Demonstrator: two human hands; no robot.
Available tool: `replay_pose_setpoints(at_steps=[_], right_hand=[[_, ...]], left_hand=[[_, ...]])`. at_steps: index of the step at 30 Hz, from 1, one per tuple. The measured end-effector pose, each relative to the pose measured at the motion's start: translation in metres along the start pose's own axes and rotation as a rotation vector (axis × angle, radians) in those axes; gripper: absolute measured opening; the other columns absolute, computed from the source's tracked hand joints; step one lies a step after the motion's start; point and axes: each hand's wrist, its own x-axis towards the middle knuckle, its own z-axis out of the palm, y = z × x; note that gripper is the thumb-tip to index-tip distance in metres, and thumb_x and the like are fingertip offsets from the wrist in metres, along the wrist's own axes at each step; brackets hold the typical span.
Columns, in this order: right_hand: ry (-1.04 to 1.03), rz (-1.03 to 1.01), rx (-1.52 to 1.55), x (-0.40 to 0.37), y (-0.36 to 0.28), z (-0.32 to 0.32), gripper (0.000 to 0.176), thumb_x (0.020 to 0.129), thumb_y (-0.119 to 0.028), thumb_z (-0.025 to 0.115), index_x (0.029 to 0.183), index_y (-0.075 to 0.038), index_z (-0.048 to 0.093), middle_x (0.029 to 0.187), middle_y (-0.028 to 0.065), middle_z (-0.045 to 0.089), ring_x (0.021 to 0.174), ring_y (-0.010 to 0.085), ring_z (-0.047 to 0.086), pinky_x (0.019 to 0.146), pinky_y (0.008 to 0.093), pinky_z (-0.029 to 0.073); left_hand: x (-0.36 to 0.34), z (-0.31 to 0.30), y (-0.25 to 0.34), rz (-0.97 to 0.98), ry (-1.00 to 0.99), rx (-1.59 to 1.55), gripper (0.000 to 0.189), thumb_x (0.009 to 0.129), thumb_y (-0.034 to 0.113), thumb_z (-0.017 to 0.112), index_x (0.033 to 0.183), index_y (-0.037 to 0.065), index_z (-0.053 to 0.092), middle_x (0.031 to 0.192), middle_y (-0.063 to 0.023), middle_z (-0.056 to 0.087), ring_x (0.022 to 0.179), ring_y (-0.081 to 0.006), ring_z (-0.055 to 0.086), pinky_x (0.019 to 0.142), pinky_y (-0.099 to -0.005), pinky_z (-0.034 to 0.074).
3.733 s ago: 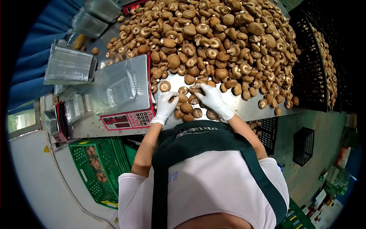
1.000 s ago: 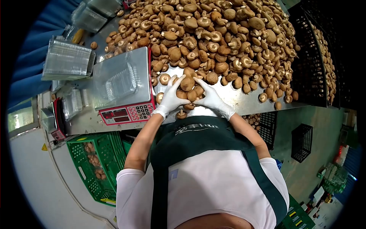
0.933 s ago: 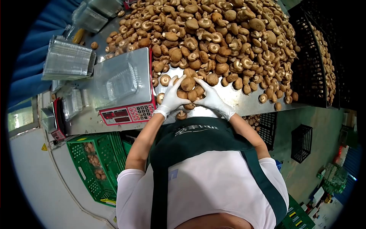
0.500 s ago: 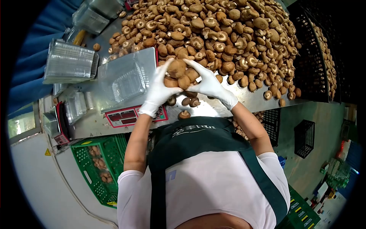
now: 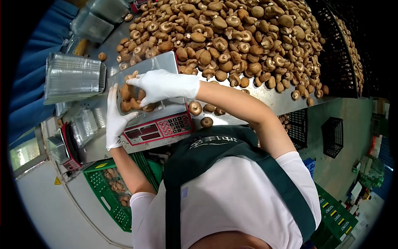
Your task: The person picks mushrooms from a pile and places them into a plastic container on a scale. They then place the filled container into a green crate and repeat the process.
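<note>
Several brown shiitake mushrooms [image 5: 126, 92] lie in a clear plastic tray on the weighing scale [image 5: 181, 108], its red-framed keypad facing me. My left hand [image 5: 117, 123], in a white glove, is at the left side of the tray, fingers stretched out and thumb apart beside the mushrooms. From the right, my right hand [image 5: 162, 85], also gloved, reaches across the scale. Its fingers and thumb curve over mushrooms in the tray, with one between them. The right hand hides part of the tray and some mushrooms.
A large mushroom pile [image 5: 232, 41] covers the back of the metal table. Loose mushrooms [image 5: 195, 108] lie right of the scale. Stacked clear trays [image 5: 75, 76] stand at left. A green crate [image 5: 105, 195] with packed mushrooms is below; a black crate [image 5: 342, 54] stands at right.
Both hands have moved left from the pile's front edge to the tray on the scale, bringing the mushrooms they cupped. The mushrooms now lie in the tray, which held none before.
</note>
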Motion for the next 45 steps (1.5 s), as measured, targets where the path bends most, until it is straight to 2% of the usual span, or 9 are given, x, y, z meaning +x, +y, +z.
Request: replay_pose_setpoints(at_steps=[4,8,12,17,23,32,36,41,45], right_hand=[[0.181,0.08,0.099,-0.05,0.023,-0.02,0.049,0.079,-0.033,0.065,0.121,-0.008,0.057,0.079,0.0155,0.068,0.064,0.0249,0.067,0.063,0.0316,0.053],[0.198,0.443,-0.005,-0.131,0.064,-0.019,0.047,0.079,-0.033,0.067,0.119,-0.01,0.059,0.104,0.0145,0.066,0.088,0.0269,0.066,0.081,0.0347,0.051],[0.122,0.583,-0.463,-0.211,0.097,0.026,0.068,0.069,-0.044,0.074,0.124,-0.01,0.053,0.129,0.0141,0.052,0.109,0.0341,0.053,0.089,0.0408,0.047],[0.086,0.578,-0.416,-0.245,0.097,0.062,0.085,0.063,-0.04,0.079,0.132,-0.009,0.041,0.135,0.0183,0.041,0.119,0.0358,0.044,0.098,0.044,0.039],[0.122,0.431,-0.257,-0.217,0.101,0.089,0.081,0.064,-0.024,0.073,0.134,-0.006,0.036,0.136,0.0222,0.036,0.11,0.0383,0.048,0.083,0.0419,0.05],[0.171,0.518,-0.191,-0.226,0.107,0.083,0.056,0.066,-0.01,0.064,0.12,-0.007,0.047,0.126,0.0163,0.048,0.101,0.035,0.049,0.075,0.0411,0.052],[0.319,0.518,-0.121,-0.231,0.113,0.079,0.046,0.068,-0.009,0.062,0.113,-0.006,0.051,0.124,0.0137,0.051,0.103,0.0331,0.05,0.082,0.041,0.049],[0.261,0.548,-0.233,-0.221,0.126,0.074,0.058,0.069,-0.016,0.067,0.123,-0.008,0.047,0.125,0.0131,0.051,0.11,0.0326,0.05,0.084,0.0407,0.049],[0.224,0.571,-0.231,-0.207,0.131,0.077,0.071,0.07,-0.024,0.071,0.133,-0.012,0.04,0.124,0.0124,0.053,0.108,0.0331,0.053,0.081,0.0416,0.05]], left_hand=[[-0.004,0.003,0.004,-0.022,0.077,-0.18,0.078,0.068,0.009,0.077,0.137,0.009,0.04,0.143,-0.0136,0.036,0.132,-0.0272,0.036,0.108,-0.0352,0.032],[-0.01,0.004,0.032,-0.057,0.347,-0.175,0.055,0.076,0.008,0.072,0.127,0.007,0.053,0.128,-0.0108,0.052,0.111,-0.0222,0.054,0.096,-0.0332,0.043],[-0.026,0.043,0.076,-0.07,-0.034,-0.494,0.049,0.074,0.005,0.071,0.121,0.007,0.057,0.11,-0.0068,0.06,0.096,-0.0154,0.059,0.083,-0.0278,0.049],[-0.045,0.148,0.103,0.293,-0.513,-0.151,0.042,0.076,0.017,0.069,0.115,0.006,0.055,0.115,-0.0124,0.057,0.103,-0.0317,0.057,0.087,-0.0365,0.047],[-0.029,0.213,0.097,0.199,-0.797,0.273,0.035,0.075,0.03,0.067,0.101,0.007,0.061,0.102,-0.0129,0.06,0.093,-0.0305,0.06,0.077,-0.0408,0.049],[-0.03,0.215,0.103,0.104,-0.735,0.36,0.023,0.074,0.024,0.062,0.091,0.009,0.064,0.095,-0.0139,0.061,0.089,-0.0316,0.061,0.077,-0.042,0.049],[-0.013,0.202,0.118,0.036,-0.418,0.182,0.033,0.072,0.014,0.061,0.104,0.009,0.06,0.101,-0.014,0.057,0.09,-0.0342,0.06,0.077,-0.042,0.05],[0.026,0.252,0.102,-0.09,-0.103,0.57,0.062,0.061,0.028,0.073,0.116,0.006,0.052,0.124,-0.0148,0.046,0.096,-0.0347,0.057,0.072,-0.0371,0.054],[0.042,0.255,0.099,-0.094,-0.186,0.705,0.043,0.071,0.021,0.069,0.11,0.006,0.057,0.105,-0.0125,0.057,0.09,-0.0301,0.058,0.071,-0.0354,0.054]])
